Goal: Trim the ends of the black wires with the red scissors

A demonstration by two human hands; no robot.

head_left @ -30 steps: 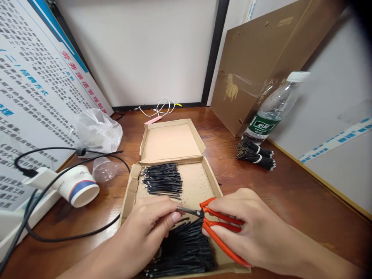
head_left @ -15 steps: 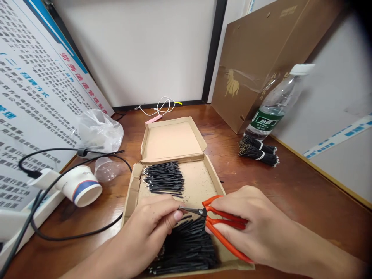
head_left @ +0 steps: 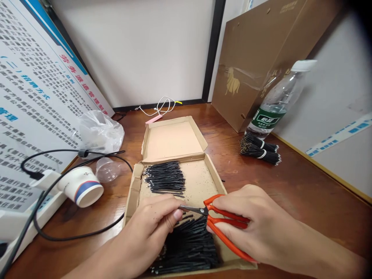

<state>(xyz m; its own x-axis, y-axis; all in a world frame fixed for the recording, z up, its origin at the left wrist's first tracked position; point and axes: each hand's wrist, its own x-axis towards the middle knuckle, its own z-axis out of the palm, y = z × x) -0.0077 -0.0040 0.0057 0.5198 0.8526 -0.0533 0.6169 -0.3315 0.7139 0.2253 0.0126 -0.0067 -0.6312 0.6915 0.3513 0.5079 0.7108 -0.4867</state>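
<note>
My right hand (head_left: 250, 221) grips a pair of scissors (head_left: 229, 219) with orange handles, their dark blades pointing left and looking closed or nearly so. The blade tips meet the thumb and forefinger of my left hand (head_left: 158, 221), which are pinched together; whatever they hold is hidden or too small to make out. Both hands are over an open cardboard box (head_left: 213, 174). Beneath them lies a loose heap of short black wires (head_left: 192, 248). Farther back in the box, a neater row of black wires (head_left: 164, 177) shows pale tips on its left side.
Two banded bundles of black wires (head_left: 258, 149) lie by a water bottle (head_left: 269, 104) at right, before a brown box (head_left: 247, 58). Left are a paper cup (head_left: 84, 188), a clear plastic cup (head_left: 107, 169), a plastic bag (head_left: 101, 131) and a black cable (head_left: 78, 237).
The view has shifted very slightly. My hands and the scissors keep nearly the same pose, with the blade tips still at my left fingertips.
</note>
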